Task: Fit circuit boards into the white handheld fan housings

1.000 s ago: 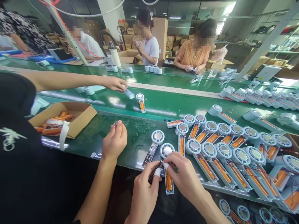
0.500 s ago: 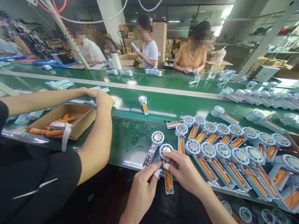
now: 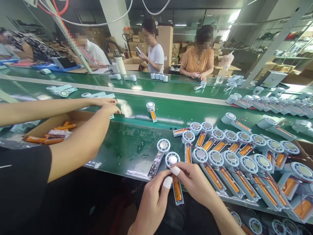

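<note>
**Left hand and right hand at the neck of a fan**

Head view: fan is right in front of me, at the near edge of the green bench. Round head up, handle toward me, its tail showing past the bench edge. Orange battery sits in the open handle.

Left: index reaches in at the neck, thumb bent just below, small gap between. Right: thumb and index drawn close together over the same spot. Can't tell whether either set is pinching anything; the tips overlap. White cover on each thumb.

Just left of my fan: second fan, bare circuit board facing up in its handle. To the right: rows of fans, orange batteries in their handles, thin red wires loose. One lone fan farther out on the belt.

Far left: co-worker's arms reach across a cardboard box holding orange batteries.
</note>
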A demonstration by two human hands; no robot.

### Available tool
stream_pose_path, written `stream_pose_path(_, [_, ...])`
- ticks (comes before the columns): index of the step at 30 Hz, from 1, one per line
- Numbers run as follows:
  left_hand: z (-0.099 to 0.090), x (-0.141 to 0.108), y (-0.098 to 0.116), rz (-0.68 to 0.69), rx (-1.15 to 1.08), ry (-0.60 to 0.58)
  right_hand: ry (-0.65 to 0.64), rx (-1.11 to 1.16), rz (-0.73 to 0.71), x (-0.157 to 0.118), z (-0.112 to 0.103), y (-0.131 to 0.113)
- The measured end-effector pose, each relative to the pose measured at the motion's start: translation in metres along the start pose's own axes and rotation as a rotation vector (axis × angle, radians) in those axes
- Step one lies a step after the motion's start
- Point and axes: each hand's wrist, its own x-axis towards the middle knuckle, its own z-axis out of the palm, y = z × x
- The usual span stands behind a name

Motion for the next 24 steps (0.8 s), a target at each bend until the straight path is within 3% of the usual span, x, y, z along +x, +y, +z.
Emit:
stream_pose_path(4, [0.007,-0.003,-0.002,-0.123,-0.286,-0.014,0.007,0.155,0.118,-0.006,-0.005,0.009])
stream_pose_path(8, [0.016,0.006,-0.014,-0.201,-0.188,0.050,-0.047,0.414,0.129,-0.006,-0.003,0.018])
stream_pose_path(13, [0.024,0.015,-0.016,-0.212,-0.199,-0.094,-0.111,0.602,0.114,-0.009,-0.001,0.014])
stream_pose_path(19, [0.020,0.018,-0.006,-0.343,-0.669,-0.339,-0.165,0.668,0.072,-0.022,-0.005,0.009])
stream_pose_path(21, [0.024,0.017,-0.008,-0.405,-0.772,-0.296,-0.168,0.676,0.077,-0.024,-0.006,0.009])
stream_pose_path(24, [0.033,0.015,-0.016,-0.433,-0.777,-0.117,-0.070,0.624,0.092,-0.024,-0.004,0.011])
